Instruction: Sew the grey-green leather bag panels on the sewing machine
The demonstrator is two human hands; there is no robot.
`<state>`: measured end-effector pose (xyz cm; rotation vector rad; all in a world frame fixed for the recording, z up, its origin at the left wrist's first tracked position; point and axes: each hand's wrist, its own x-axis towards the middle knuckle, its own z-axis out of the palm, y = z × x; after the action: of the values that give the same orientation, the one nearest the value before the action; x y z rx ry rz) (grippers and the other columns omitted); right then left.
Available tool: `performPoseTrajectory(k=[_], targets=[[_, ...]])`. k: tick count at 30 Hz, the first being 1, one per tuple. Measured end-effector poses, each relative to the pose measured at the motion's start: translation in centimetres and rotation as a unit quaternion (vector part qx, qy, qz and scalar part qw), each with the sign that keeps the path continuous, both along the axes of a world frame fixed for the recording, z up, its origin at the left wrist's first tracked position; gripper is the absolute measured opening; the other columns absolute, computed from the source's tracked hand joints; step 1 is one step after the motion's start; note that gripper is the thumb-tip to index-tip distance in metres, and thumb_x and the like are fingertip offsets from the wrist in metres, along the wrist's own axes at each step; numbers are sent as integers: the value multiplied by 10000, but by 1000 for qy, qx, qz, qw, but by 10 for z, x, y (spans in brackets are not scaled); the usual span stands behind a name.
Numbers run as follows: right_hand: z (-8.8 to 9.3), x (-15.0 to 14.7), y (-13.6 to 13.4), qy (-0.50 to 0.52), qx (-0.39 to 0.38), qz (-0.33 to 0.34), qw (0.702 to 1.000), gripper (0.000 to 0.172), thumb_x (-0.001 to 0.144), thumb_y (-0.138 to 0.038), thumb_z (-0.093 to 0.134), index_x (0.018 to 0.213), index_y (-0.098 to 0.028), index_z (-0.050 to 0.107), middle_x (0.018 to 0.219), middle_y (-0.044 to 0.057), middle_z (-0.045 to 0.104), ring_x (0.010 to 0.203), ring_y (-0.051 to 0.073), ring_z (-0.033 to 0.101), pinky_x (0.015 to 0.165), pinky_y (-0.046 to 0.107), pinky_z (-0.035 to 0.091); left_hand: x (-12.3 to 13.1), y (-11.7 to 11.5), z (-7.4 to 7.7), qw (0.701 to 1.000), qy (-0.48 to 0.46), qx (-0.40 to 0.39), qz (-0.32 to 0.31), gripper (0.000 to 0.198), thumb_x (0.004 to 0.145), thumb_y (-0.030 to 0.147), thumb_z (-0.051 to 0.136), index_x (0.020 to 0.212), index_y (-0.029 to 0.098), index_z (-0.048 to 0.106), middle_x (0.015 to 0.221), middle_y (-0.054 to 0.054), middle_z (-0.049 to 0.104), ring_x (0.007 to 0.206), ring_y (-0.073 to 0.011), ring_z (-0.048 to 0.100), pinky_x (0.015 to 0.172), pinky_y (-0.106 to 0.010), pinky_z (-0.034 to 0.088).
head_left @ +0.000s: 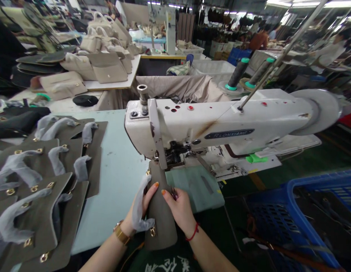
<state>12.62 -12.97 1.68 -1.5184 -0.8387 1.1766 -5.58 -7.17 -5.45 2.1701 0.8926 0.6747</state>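
Note:
A grey-brown bag panel with rounded corners extends from under the sewing machine's head toward my body. Its handle, wrapped in white film, is joined to it by gold metal fittings. My left hand grips the panel's left edge, thumb on top, partly hidden behind the wrapped handle. Opposite it, my right hand pinches the right edge with its thumb on top. A small dark metal tool shows by the right fingers; most of it is hidden. The panel's far end lies by the presser foot.
Several similar panels with wrapped handles lie piled on the left of the pale blue tabletop. A blue plastic basket with dark pieces stands at the right. Thread cones rise behind the machine; beige bags fill a table beyond.

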Motion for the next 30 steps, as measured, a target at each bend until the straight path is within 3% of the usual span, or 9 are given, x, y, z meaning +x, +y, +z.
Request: performPoseTrajectory(k=[3, 5, 8, 10, 12, 16, 22, 30], targets=[[3, -1, 0, -3, -11, 0, 1000, 366, 774, -469, 647, 688, -113, 663, 642, 40, 640, 587, 141, 532, 504, 212, 404, 2, -2, 13, 999, -4, 38, -23, 929, 690, 721, 507, 1463, 241, 321, 1538, -133, 218, 1353, -463, 270, 1106, -591, 213], [5, 0, 1, 10, -17, 6, 1000, 362, 778, -457, 647, 723, -100, 666, 669, 47, 647, 598, 142, 543, 519, 215, 415, 12, -3, 27, 1000, -14, 18, 1, 839, 758, 697, 444, 1447, 226, 360, 1513, -137, 287, 1342, -442, 312, 1108, -575, 242], [5, 1, 0, 52, -20, 14, 998, 366, 779, -457, 654, 826, -95, 684, 737, 70, 674, 662, 176, 599, 557, 234, 454, 36, -2, 53, 986, -62, -124, 96, 628, 881, 544, 393, 1435, 247, 383, 1354, -116, 524, 1239, -363, 490, 1064, -511, 382], [4, 2, 0, 68, -22, 12, 997, 378, 777, -463, 660, 878, -100, 689, 755, 79, 682, 701, 202, 625, 575, 251, 477, 50, -1, 67, 961, -112, -221, 126, 564, 906, 479, 399, 1430, 268, 389, 1282, -91, 594, 1171, -333, 558, 1027, -483, 445], [2, 2, 0, 63, -25, 9, 998, 380, 775, -465, 666, 883, -102, 692, 744, 81, 679, 715, 219, 634, 579, 263, 488, 57, 0, 74, 943, -144, -265, 138, 549, 897, 458, 443, 1415, 282, 411, 1253, -72, 620, 1149, -330, 575, 1025, -486, 455], [1, 3, 3, 52, -23, 14, 998, 365, 780, -457, 667, 868, -104, 698, 726, 74, 668, 722, 228, 638, 589, 274, 497, 59, 1, 75, 933, -159, -290, 144, 549, 895, 443, 460, 1417, 282, 407, 1223, -72, 639, 1176, -346, 558, 1014, -521, 462], [2, 5, 14, 71, -29, 16, 997, 356, 778, -460, 672, 891, -123, 690, 728, 60, 663, 708, 222, 641, 600, 281, 505, 58, 11, 70, 948, -146, -261, 110, 570, 938, 447, 373, 1473, 272, 288, 1330, -82, 566, 1255, -349, 493, 995, -528, 479], [3, 12, 34, 28, -36, 24, 999, 331, 754, -469, 689, 781, -141, 653, 724, 45, 670, 645, 179, 609, 547, 244, 471, 57, 30, 59, 963, -138, -197, 121, 550, 925, 486, 383, 1436, 283, 371, 1329, -76, 560, 1273, -358, 467, 1050, -563, 409]])
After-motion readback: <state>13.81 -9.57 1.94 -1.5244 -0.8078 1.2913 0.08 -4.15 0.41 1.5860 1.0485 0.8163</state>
